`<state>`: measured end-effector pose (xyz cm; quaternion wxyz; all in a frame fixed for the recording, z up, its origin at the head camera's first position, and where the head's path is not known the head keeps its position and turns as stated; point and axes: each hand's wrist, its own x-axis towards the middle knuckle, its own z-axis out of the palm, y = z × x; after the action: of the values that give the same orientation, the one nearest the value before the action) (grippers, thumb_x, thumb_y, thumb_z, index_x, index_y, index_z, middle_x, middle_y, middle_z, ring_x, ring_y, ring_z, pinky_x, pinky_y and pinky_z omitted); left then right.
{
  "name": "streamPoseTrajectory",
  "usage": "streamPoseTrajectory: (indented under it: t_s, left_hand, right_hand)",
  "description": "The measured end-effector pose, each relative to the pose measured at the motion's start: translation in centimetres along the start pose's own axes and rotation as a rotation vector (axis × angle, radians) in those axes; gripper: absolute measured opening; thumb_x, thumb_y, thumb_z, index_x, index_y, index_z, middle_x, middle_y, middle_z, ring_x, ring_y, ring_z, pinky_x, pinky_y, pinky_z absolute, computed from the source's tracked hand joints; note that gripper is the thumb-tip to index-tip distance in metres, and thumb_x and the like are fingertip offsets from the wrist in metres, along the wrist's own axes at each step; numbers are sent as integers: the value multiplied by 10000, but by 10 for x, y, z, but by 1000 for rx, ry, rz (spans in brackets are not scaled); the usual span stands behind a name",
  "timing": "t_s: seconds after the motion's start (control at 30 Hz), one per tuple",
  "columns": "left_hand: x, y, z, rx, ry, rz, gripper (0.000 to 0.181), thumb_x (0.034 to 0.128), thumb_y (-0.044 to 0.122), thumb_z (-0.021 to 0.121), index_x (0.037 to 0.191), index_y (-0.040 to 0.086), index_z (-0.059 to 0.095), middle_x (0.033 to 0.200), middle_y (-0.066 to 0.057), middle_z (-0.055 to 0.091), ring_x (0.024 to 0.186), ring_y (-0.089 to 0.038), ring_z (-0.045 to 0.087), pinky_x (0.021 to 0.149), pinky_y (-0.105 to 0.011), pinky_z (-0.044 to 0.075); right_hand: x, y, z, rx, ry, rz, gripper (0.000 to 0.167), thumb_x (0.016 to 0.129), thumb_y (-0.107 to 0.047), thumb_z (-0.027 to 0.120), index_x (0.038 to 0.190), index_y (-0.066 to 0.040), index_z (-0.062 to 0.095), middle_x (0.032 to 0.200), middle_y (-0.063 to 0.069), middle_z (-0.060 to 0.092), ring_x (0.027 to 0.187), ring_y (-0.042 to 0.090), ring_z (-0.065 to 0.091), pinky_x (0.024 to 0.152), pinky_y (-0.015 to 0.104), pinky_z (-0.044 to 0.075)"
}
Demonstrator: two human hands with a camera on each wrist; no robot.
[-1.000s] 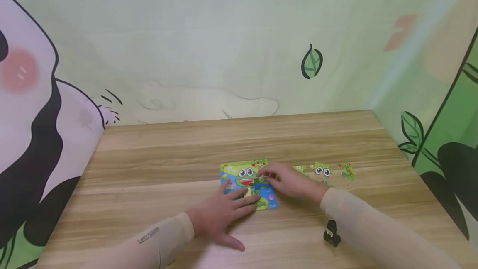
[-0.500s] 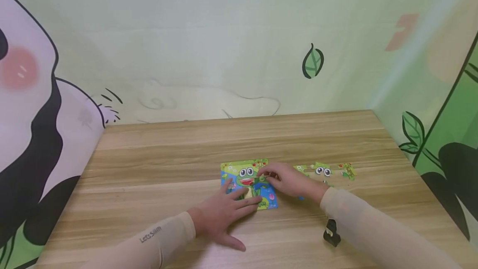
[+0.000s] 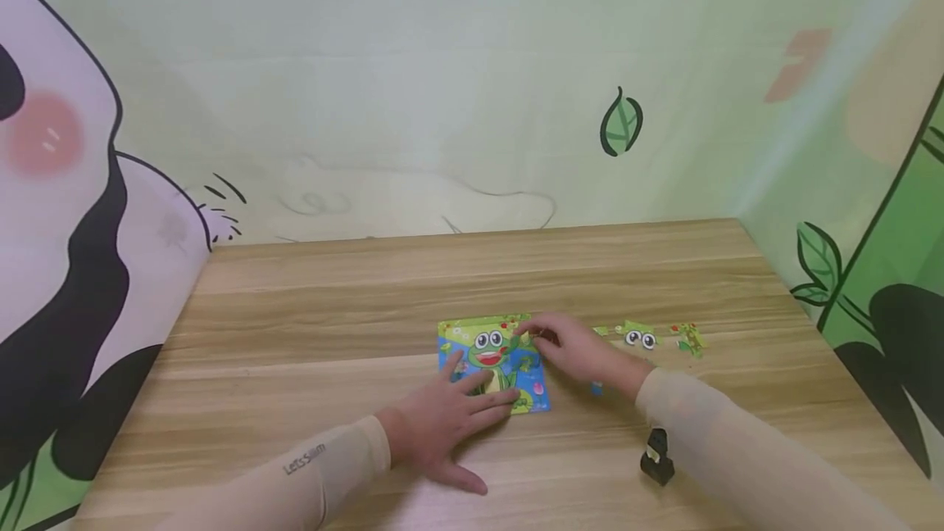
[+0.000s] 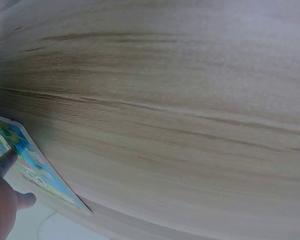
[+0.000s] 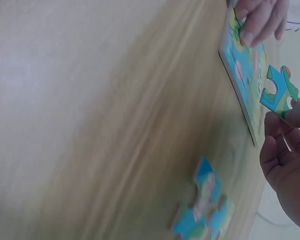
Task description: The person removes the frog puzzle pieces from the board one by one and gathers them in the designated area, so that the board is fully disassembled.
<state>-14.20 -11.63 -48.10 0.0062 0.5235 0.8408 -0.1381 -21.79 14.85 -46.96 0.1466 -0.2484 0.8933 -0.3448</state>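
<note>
A jigsaw puzzle board (image 3: 537, 397) with a cartoon frog on blue and green lies flat on the table. My left hand (image 3: 450, 424) rests on its lower left part, fingers spread, thumb on the wood. Over the board's right side, my right hand (image 3: 578, 348) pinches a jigsaw piece (image 5: 281, 91) between thumb and fingers. The right wrist view shows this blue and green piece, with a red spot, held up apart from the board. Part of the frog's body is hidden under my left fingers.
Several loose jigsaw pieces (image 3: 640, 338) lie right of the board, some hidden behind my right forearm; one cluster (image 3: 691, 339) is farther right. A small black object (image 3: 655, 457) stands by the right sleeve. A printed wall (image 3: 472, 105) borders the table (image 3: 310, 293) behind.
My right hand has moved slightly up and away from me with the jigsaw piece, uncovering more of the board's right side. The left hand stays in place on the board.
</note>
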Motion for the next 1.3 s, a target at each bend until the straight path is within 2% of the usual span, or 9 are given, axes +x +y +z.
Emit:
streamPoseTrajectory:
  t_s: [0.17, 0.37, 0.5, 0.63, 0.8, 0.93, 1.07, 1.2, 1.3]
  left_hand:
    - [1, 0, 0, -6, 9, -2, 998, 892, 912, 371, 1637, 247, 371, 1728, 102, 301, 1506, -261, 405, 1187, -708, 315]
    - [1, -2, 1, -10, 26, 0, 995, 886, 910, 395, 1627, 246, 391, 1717, 104, 326, 1489, -262, 424, 1188, -708, 310]
    - [2, -2, 1, -15, 24, 3, 987, 887, 907, 403, 1618, 243, 407, 1712, 106, 336, 1483, -261, 430, 1191, -703, 308]
    - [2, -3, 2, -33, 48, 12, 968, 892, 890, 432, 1602, 232, 434, 1702, 94, 359, 1471, -277, 452, 1188, -708, 313]
    - [1, -9, 3, -144, 84, -8, 938, 912, 842, 488, 1589, 195, 451, 1717, 31, 342, 1532, -340, 397, 1187, -747, 281]
    - [-3, -19, 5, -280, 143, -101, 956, 908, 790, 575, 1609, 160, 413, 1727, -49, 316, 1548, -394, 367, 1161, -786, 272]
    - [-10, -35, 12, -365, 195, -263, 1044, 854, 786, 657, 1624, 137, 382, 1715, -91, 334, 1509, -413, 422, 1143, -799, 283]
    - [-22, -47, 22, -432, 174, -411, 1131, 788, 816, 701, 1616, 111, 392, 1711, -116, 335, 1535, -387, 392, 1138, -819, 262]
    - [-31, -54, 29, -483, 147, -468, 1177, 756, 838, 710, 1618, 107, 384, 1716, -123, 322, 1563, -377, 349, 1137, -832, 235]
  right_hand:
    - [-12, 8, -19, 37, -1, 12, 315, 1060, -21, 530, 1329, -72, 685, 1333, 130, 691, 1109, 216, 637, 964, 424, 552]
    - [-49, 29, -56, 47, -15, 22, 310, 1067, -25, 515, 1340, -30, 661, 1225, 142, 697, 888, 171, 569, 760, 278, 515]
    - [-77, 52, -79, -27, 6, 51, 283, 1043, -13, 552, 1298, -9, 676, 1199, 159, 707, 909, 153, 594, 754, 261, 522]
    - [-104, 75, -95, -118, 21, 135, 249, 1027, -14, 580, 1241, -18, 706, 1165, 145, 720, 923, 139, 596, 752, 266, 522]
    - [-129, 98, -106, -177, -14, 167, 212, 1006, -2, 609, 1183, 18, 723, 1111, 131, 743, 879, 100, 597, 728, 252, 522]
    - [-139, 108, -106, -194, -37, 191, 214, 1006, -12, 617, 1189, 26, 722, 1131, 149, 754, 919, 119, 640, 750, 257, 537]
    - [-141, 114, -106, -183, -44, 229, 229, 997, 17, 603, 1196, 26, 715, 1175, 181, 744, 982, 185, 662, 790, 307, 553]
    - [-142, 116, -105, -189, -34, 238, 235, 982, 42, 602, 1184, 19, 720, 1184, 197, 739, 1013, 246, 675, 823, 389, 570]
    - [-142, 117, -103, -201, -12, 221, 235, 972, 52, 613, 1178, 23, 723, 1188, 209, 735, 1051, 310, 686, 851, 449, 579]
